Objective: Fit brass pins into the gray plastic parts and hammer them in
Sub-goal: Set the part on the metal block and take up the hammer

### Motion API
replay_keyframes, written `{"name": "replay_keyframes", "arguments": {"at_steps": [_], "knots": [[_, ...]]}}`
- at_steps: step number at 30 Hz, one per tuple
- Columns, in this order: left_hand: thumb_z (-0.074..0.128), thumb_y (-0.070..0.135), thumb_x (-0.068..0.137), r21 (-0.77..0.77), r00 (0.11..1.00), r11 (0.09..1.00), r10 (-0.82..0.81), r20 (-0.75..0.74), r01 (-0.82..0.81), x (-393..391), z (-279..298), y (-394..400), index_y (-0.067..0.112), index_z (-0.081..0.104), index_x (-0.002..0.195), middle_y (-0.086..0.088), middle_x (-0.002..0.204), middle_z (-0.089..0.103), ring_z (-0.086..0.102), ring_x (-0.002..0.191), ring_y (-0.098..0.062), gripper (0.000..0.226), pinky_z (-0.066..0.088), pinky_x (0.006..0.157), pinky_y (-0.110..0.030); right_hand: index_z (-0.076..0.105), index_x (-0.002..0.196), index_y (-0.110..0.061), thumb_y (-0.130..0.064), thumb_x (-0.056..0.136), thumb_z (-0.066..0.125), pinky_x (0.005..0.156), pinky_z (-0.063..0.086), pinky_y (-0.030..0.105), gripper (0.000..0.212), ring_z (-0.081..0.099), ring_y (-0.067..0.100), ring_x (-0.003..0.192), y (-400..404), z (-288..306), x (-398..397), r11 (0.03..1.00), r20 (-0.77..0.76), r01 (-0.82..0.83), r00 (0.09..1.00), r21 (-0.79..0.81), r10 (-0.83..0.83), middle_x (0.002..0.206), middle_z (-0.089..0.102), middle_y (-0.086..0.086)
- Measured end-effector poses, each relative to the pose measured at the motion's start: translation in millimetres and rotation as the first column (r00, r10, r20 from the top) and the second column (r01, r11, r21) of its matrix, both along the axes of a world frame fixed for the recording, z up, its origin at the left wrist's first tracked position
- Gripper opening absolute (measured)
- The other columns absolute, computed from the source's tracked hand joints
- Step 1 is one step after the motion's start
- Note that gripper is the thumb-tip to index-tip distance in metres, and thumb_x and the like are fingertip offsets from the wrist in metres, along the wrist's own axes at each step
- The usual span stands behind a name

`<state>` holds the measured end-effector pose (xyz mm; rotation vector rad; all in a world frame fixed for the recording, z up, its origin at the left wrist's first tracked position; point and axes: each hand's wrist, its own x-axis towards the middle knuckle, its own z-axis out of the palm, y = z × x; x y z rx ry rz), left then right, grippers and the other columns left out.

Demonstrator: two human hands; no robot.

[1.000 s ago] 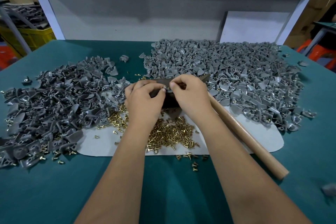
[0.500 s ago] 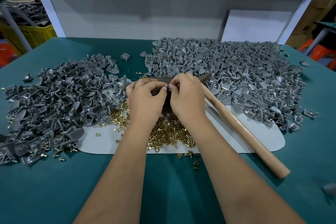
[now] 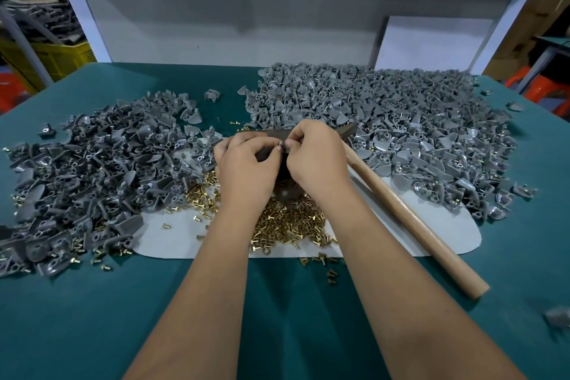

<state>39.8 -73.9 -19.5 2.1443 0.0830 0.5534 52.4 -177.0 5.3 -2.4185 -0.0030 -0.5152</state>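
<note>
Brass pins [image 3: 287, 222] lie heaped on the white mat [image 3: 447, 225] at the desk's [image 3: 92, 318] middle, between two gray plastic part piles, left [image 3: 92, 182] and right [image 3: 385, 120]. The small piece pinched at the meeting fingertips could slip or take its pin crooked, I judge, since the grip is slight and sits above loose pins, where a dropped one would be lost. Left hand [image 3: 246, 166] and right hand [image 3: 314, 160] are both curled, fingertips pinching one gray part [image 3: 282, 145] between them over the hammer [image 3: 410, 219] head; whether a pin is seated cannot be told.
</note>
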Motion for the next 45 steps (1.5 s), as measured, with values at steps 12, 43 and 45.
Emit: {"name": "replay_keyframes", "arguments": {"at_steps": [12,43,45], "knots": [[0.065,0.029,0.090,-0.051,1.000,0.999,-0.006,-0.016,0.006,1,-1,-1,0.031,0.075,0.097,0.017,0.104,0.053,0.029,0.121,-0.019,0.012,0.024,0.094,-0.025,0.060,0.077,-0.014,-0.011,0.089,0.061,0.079,0.040,0.033,0.012,0.049,0.019,0.092,-3,-9,-6,0.998,0.138,-0.060,0.989,0.009,0.059,0.083,0.053,-0.006],[0.066,0.033,0.089,-0.033,0.999,0.999,-0.022,-0.027,0.021,1,-4,2,0.031,0.074,0.099,0.017,0.107,0.053,0.029,0.121,-0.019,0.013,0.021,0.094,-0.025,0.056,0.087,-0.007,-0.027,0.099,0.048,0.064,0.048,0.034,0.025,0.059,0.029,0.076,-69,-4,-46,0.907,-0.222,0.195,0.931,-0.374,-0.291,0.081,0.060,0.008],[0.066,0.033,0.090,-0.021,1.000,1.000,-0.017,-0.009,0.017,0,-4,1,0.029,0.075,0.101,0.017,0.108,0.054,0.028,0.116,-0.015,0.015,0.020,0.092,-0.024,0.049,0.095,-0.009,-0.027,0.099,0.048,0.055,0.041,0.032,0.018,0.056,0.026,0.067,-69,4,-47,0.925,-0.231,0.224,0.925,-0.309,-0.301,0.073,0.054,0.003]]}}
